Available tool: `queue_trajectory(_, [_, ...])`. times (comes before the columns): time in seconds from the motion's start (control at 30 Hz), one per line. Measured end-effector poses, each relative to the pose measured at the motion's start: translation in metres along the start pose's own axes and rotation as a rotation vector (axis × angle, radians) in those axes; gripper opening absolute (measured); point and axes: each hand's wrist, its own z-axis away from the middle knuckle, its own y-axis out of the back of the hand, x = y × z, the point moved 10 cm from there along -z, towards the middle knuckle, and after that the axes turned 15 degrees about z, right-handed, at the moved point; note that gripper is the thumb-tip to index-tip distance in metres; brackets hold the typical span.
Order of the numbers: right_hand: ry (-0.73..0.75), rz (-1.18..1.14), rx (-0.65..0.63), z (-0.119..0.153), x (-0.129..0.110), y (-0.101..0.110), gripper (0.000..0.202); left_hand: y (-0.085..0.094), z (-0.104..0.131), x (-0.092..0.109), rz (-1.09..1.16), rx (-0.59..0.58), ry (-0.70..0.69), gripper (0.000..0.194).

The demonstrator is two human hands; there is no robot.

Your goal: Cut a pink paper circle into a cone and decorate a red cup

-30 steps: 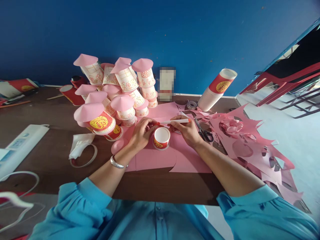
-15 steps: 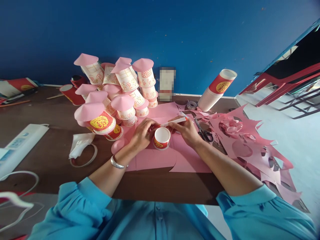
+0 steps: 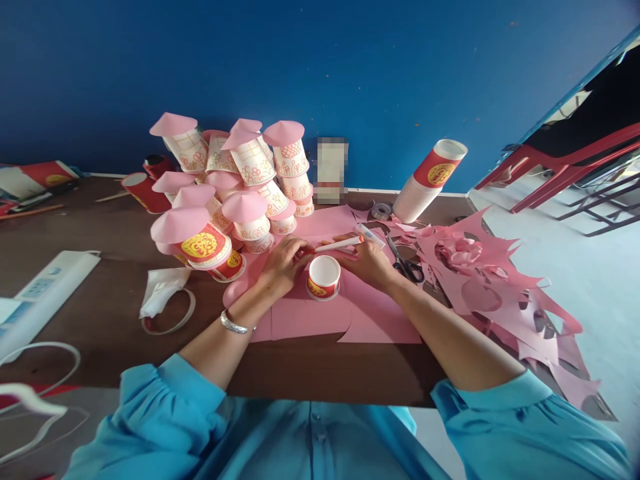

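Observation:
A white marker (image 3: 339, 245) with a red end lies across the space between my two hands, above a short red-and-white paper cup (image 3: 324, 277). My left hand (image 3: 286, 265) has its fingers pinched at the marker's left end, at the back left of the cup. My right hand (image 3: 367, 261) is behind and right of the cup, beside the marker's right end; its fingertips are partly hidden. Close behind that hand lies a second white pen or tube (image 3: 371, 236). Pink paper sheets (image 3: 305, 320) lie under the cup.
Cup towers with pink cone roofs (image 3: 245, 207) stand at the back left. Black scissors (image 3: 410, 268), a tape roll (image 3: 381, 211), a tall cup stack (image 3: 430, 180) and cut pink scraps (image 3: 483, 293) are on the right. A power strip (image 3: 45, 293) lies far left.
The right hand's fingers have shifted behind the marker, which shows more of its length. The second white pen or tube is more visible. The cup stays in place.

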Motion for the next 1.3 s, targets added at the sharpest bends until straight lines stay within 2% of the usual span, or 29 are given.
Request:
queue_trajectory(0.07, [0.089,0.231,0.005,0.0,0.001,0.002,0.026,-0.002,0.001,-0.006,-0.02,-0.014,0.038,0.007])
queue_trajectory(0.13, [0.084,0.374,0.013,-0.002,0.011,0.005,0.022,-0.005,0.002,-0.01,-0.048,-0.041,0.073,0.008])
queue_trajectory(0.27, [0.037,0.498,0.028,-0.009,0.031,0.011,0.028,-0.011,0.003,-0.015,-0.1,-0.089,0.105,0.013])
queue_trajectory(0.37, [0.021,0.521,0.075,-0.01,0.035,0.02,0.031,-0.012,0.003,-0.015,-0.103,-0.085,0.064,0.014])
queue_trajectory(0.43, [0.025,0.485,0.143,-0.008,0.031,0.029,0.032,-0.009,0.004,-0.014,-0.085,-0.036,0.015,0.016])
queue_trajectory(0.53, [0.089,0.301,0.211,-0.004,0.016,0.037,0.031,0.001,0.005,-0.011,-0.061,0.062,-0.039,0.022])
queue_trajectory(0.67, [0.212,-0.07,0.097,-0.002,-0.007,0.026,0.022,0.011,0.006,0.007,-0.031,0.132,-0.141,0.034])
queue_trajectory(0.77, [0.208,-0.251,-0.007,-0.003,-0.011,0.015,0.021,0.009,0.007,0.022,0.009,0.091,-0.209,0.025])
queue_trajectory(0.9, [0.198,-0.213,-0.092,-0.003,-0.009,0.009,0.022,0.008,0.007,0.03,0.072,0.053,-0.193,0.015])
queue_trajectory(1.03, [0.202,-0.194,-0.107,-0.005,-0.006,0.012,0.025,0.008,0.005,0.025,0.189,0.051,-0.071,0.013])
queue_trajectory(1.17, [0.278,-0.178,0.027,-0.007,-0.016,0.029,0.023,0.009,0.003,0.012,0.372,0.099,0.055,0.022])
queue_trajectory(1.23, [0.348,-0.16,0.109,-0.005,-0.025,0.04,0.024,0.011,0.003,0.011,0.421,0.122,0.061,0.024])
queue_trajectory(1.3, [0.359,-0.174,0.108,-0.005,-0.029,0.044,0.027,0.013,0.004,0.016,0.397,0.129,0.022,0.022])
